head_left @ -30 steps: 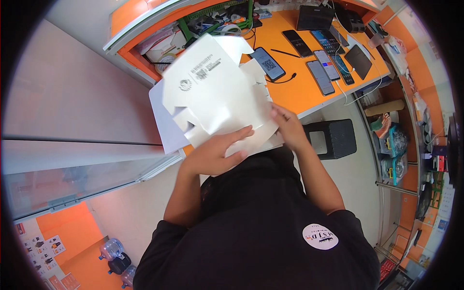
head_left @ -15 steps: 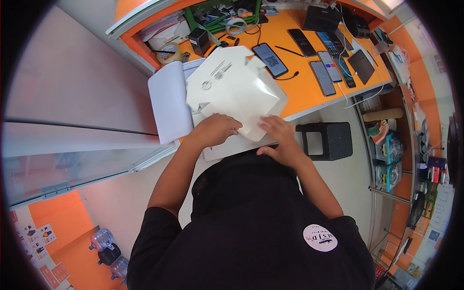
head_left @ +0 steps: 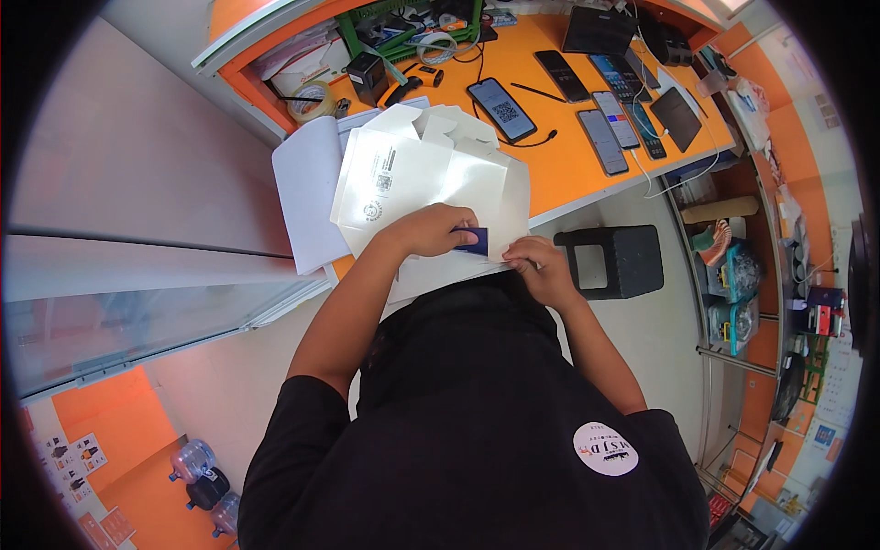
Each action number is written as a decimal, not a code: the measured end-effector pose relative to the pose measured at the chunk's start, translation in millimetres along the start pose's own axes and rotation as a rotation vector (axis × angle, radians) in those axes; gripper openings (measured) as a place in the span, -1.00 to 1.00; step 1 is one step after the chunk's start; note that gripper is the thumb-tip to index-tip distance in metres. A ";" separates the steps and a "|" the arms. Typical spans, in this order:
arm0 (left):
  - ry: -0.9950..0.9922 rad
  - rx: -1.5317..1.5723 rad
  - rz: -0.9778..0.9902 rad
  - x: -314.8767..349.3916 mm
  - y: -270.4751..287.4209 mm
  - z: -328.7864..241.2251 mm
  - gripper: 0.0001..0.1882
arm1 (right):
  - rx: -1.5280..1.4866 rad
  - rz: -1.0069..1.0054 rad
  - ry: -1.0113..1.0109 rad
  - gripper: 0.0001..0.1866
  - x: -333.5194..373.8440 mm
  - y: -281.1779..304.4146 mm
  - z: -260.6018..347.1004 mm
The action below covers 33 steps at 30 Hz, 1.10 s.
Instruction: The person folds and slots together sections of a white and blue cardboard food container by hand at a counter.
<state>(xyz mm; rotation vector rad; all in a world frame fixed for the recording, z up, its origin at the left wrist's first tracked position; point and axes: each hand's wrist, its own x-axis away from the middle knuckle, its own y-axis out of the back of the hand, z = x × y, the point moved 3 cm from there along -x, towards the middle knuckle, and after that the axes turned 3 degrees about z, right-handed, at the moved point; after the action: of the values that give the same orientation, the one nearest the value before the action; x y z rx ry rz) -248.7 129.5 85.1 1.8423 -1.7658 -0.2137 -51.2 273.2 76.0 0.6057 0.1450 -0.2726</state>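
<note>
A white, partly unfolded cardboard box [head_left: 477,179] with cut flaps along its far edge lies at the front of the orange desk, printed side up at its left. My left hand [head_left: 435,231] is closed on the near part of it, fingers curled. Beside its thumb shows a small dark blue panel [head_left: 474,241]; whether it is part of the box or a separate piece I cannot tell. My right hand [head_left: 545,268] pinches the near right corner of the box between thumb and fingers. White sheets [head_left: 307,188] lie under and left of the box.
A phone with a code on screen [head_left: 502,112] lies beyond the box on the desk [head_left: 559,183]. Several phones and cables sit further right. A tape roll [head_left: 313,101] and a green basket [head_left: 412,37] are at the back. A black stool [head_left: 632,263] stands at right.
The box has turned and shifted slightly, its flaps now at the far edge. A dark blue panel has come into view by my left thumb. My right hand has closed on the near corner.
</note>
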 end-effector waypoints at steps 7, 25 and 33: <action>0.023 -0.248 -0.069 -28.2 -4.3 6.7 -0.65 | 0.270 0.009 0.117 -0.83 -5.2 -22.3 18.7; -0.022 0.269 -0.042 5.7 4.3 11.1 -0.72 | 0.200 -0.275 0.013 -0.93 -10.4 -22.5 21.1; -0.060 0.246 -0.068 1.5 -0.1 12.8 -0.61 | 0.117 -0.405 -0.180 -0.92 -7.9 -28.1 17.7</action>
<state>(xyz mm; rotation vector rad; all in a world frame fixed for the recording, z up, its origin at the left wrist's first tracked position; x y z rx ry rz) -254.7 124.4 74.9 2.0910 -1.8396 -0.0804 -66.1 242.5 76.9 0.6620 0.0768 -0.7298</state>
